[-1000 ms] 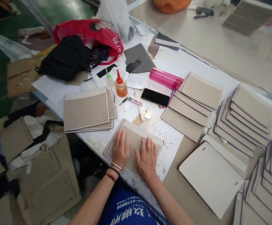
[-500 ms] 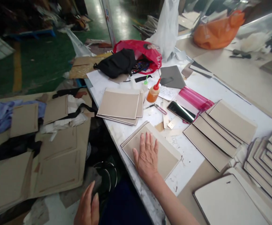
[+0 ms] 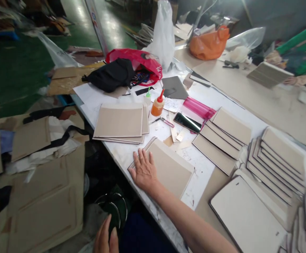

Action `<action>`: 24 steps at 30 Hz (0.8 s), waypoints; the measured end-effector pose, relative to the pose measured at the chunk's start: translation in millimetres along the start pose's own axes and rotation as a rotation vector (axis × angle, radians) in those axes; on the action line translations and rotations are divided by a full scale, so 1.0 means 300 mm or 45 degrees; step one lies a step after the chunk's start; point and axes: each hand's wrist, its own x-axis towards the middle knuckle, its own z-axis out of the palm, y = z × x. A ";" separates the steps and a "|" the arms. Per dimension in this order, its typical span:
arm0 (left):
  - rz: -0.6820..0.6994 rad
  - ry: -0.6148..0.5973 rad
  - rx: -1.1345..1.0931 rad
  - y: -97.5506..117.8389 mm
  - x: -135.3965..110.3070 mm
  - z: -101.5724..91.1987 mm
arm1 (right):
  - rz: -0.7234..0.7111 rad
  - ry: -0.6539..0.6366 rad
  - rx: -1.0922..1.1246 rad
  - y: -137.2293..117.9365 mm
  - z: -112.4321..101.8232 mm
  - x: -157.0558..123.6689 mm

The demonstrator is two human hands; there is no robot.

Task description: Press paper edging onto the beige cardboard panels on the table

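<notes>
My right hand (image 3: 144,169) lies flat, fingers spread, on the left end of a beige cardboard cover (image 3: 169,168) at the near edge of the white table (image 3: 205,95). My left hand (image 3: 106,237) hangs below the table edge at the bottom of the view, fingers straight and together, holding nothing, close to a dark round object (image 3: 114,209) on the floor. A stack of beige boards (image 3: 120,122) lies just beyond the cover.
An orange glue bottle (image 3: 157,105), a small cutter (image 3: 165,122), a phone (image 3: 187,122) and a pink bottle (image 3: 198,108) lie mid-table. Fanned stacks of covers (image 3: 276,154) fill the right. Bags (image 3: 132,68) sit at the far end. Cardboard sheets (image 3: 44,200) cover the floor left. Another person's hands (image 3: 291,80) work far right.
My left hand left the cover and dropped below the table edge. My right hand slid toward the cover's left end. The view swung left and up.
</notes>
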 end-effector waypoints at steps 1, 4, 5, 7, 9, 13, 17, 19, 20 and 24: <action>0.019 0.006 -0.020 0.025 0.043 -0.007 | 0.006 -0.023 0.005 0.001 0.001 0.000; 0.050 0.037 -0.110 0.129 0.198 -0.031 | 0.013 -0.020 0.010 0.031 -0.063 -0.015; 0.084 0.049 -0.140 0.166 0.253 -0.035 | 0.030 0.012 -0.002 0.052 -0.100 -0.028; 0.140 0.070 -0.180 0.234 0.363 -0.029 | 0.131 0.112 -0.050 0.114 -0.166 -0.066; 0.200 0.099 -0.202 0.291 0.465 0.009 | 0.279 0.178 -0.101 0.194 -0.188 -0.113; 0.288 0.031 -0.133 0.375 0.613 0.153 | 0.426 0.109 -0.133 0.317 -0.109 -0.188; 0.266 -0.060 -0.005 0.414 0.665 0.237 | 0.481 0.075 -0.101 0.313 -0.082 -0.212; 0.273 -0.067 -0.020 0.412 0.675 0.239 | 0.525 0.112 -0.084 0.278 -0.102 -0.228; 0.280 -0.060 -0.022 0.409 0.678 0.237 | 0.504 0.128 -0.069 0.259 -0.109 -0.241; 0.332 -0.091 0.051 0.394 0.687 0.245 | 0.299 0.156 0.022 0.205 -0.092 -0.304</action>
